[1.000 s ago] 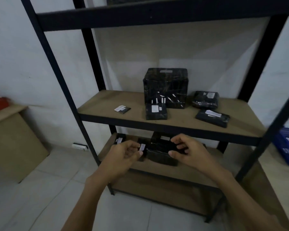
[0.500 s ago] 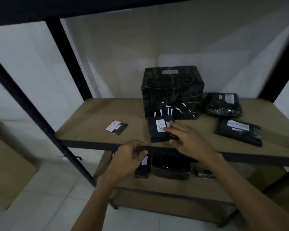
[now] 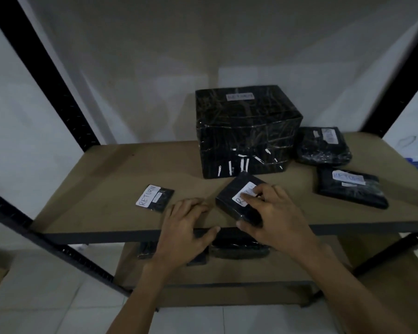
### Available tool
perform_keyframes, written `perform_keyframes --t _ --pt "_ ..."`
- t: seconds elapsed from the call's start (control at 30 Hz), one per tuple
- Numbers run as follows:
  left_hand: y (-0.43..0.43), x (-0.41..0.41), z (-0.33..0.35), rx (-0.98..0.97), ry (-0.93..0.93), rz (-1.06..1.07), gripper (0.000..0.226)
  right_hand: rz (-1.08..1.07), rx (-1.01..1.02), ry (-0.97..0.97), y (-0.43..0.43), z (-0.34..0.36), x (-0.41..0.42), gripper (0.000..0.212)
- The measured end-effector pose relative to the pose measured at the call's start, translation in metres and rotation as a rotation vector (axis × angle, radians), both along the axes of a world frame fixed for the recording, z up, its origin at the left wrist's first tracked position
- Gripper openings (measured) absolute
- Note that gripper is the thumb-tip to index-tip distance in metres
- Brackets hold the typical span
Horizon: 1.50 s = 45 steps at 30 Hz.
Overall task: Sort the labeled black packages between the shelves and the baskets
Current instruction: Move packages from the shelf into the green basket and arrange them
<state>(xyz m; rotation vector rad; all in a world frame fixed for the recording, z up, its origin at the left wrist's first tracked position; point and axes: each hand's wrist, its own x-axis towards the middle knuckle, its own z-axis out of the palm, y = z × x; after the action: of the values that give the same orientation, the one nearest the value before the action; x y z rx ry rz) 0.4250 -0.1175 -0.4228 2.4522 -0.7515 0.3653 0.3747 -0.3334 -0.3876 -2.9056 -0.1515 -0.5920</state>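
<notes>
Just in front of the big wrapped box [image 3: 246, 131], the right hand [image 3: 273, 218] grips a small package [image 3: 236, 201] lying on the shelf [image 3: 106, 235] — fingers curled over its label. The left hand [image 3: 186, 227] rests loose-fingered on the shelf's edge, holding nothing. Sorting looks barely begun — the other packages beside the box remain unsorted.

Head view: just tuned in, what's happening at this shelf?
A person's right hand grips a small black plastic-wrapped package with a white handwritten label, near the front of the brown shelf board. The left hand rests on that board's front edge, holding nothing. A large black wrapped box, a flat black packet labelled RETURN and two black labelled bags lie untouched on the same board.
</notes>
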Motion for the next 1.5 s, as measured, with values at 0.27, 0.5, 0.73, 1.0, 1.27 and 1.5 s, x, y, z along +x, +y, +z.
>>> perform_keyframes --t 0.27,0.5,0.73,1.0,1.27,1.5 --pt "0.002 -0.001 -0.009 0.005 -0.113 -0.022 0.042 -0.172 0.329 0.124 0.004 0.026 0.014 0.083" --pt "-0.003 -0.001 -0.010 0.010 -0.106 0.043 0.043 -0.264 0.638 0.502 -0.027 0.008 0.037 0.042" --pt "-0.004 0.011 0.001 0.164 -0.100 0.034 0.052 -0.082 1.205 0.262 -0.009 0.003 0.027 0.042" --pt "-0.004 0.014 -0.006 0.218 -0.027 -0.044 0.075 -0.106 1.349 -0.101 0.002 -0.009 0.019 0.029" --pt "-0.006 0.013 -0.005 0.202 -0.029 -0.020 0.074 -0.029 1.340 -0.131 -0.002 -0.018 0.018 0.022" --pt "-0.007 0.012 -0.004 0.184 -0.044 -0.011 0.073 0.029 1.374 -0.156 -0.003 -0.020 0.019 0.021"
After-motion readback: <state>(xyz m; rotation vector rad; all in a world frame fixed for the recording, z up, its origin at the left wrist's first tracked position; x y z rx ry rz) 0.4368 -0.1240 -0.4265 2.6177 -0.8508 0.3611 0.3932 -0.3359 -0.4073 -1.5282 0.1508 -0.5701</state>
